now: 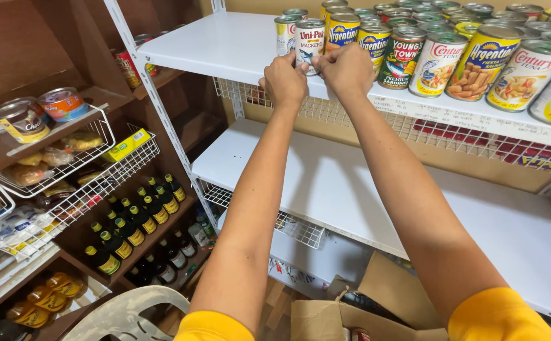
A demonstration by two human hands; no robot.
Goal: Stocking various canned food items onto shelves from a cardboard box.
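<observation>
Both my arms reach up to the upper white shelf (pixel 225 47). My left hand (pixel 283 81) and my right hand (pixel 346 69) are both closed around the bottom of one white-labelled tin can (pixel 310 38) that stands upright at the shelf's front edge. It is the leftmost can of the front row. To its right runs a row of upright cans: a yellow-labelled can (pixel 374 43), a dark green can (pixel 403 57), a white and red can (pixel 437 63), and a tall yellow can (pixel 484 62). More cans stand behind them.
A lower white shelf (pixel 351 189) lies below my arms. Wooden shelves at left hold dark bottles (pixel 136 221), wire baskets (pixel 67 170) of packets and two short cans (pixel 41 113). An open cardboard box (pixel 351 316) and a plastic chair back (pixel 124 312) sit at the floor.
</observation>
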